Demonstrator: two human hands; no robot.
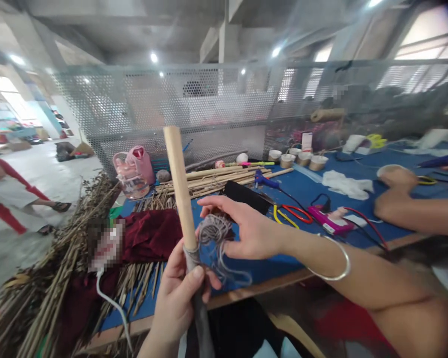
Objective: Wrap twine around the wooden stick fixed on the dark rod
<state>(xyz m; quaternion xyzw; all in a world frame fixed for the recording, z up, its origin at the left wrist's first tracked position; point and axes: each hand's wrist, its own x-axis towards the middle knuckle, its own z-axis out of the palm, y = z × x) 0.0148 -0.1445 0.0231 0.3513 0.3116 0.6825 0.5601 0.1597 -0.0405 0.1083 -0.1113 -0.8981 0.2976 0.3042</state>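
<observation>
My left hand [179, 288] is closed around a pale wooden stick [180, 186], which stands nearly upright and leans slightly left. Grey yarn covers the stick's lower part, and the wrapping [201, 323] ends just above my thumb; the upper part is bare wood. To the right of the stick, my right hand [252, 226], with a silver bangle on the wrist, curls its fingers around a loose bundle of grey yarn [213, 229]. Loops of that yarn hang below the bundle, close to my left fingertips.
Dark red cloth [153, 236] and thin dry sticks [144, 288] lie on the blue table [280, 268]. Behind are wooden rods [224, 176], a blue glue gun [265, 180], scissors with yellow and red handles, and a magenta power strip [330, 221]. Another person's arm [418, 211] reaches in from the right.
</observation>
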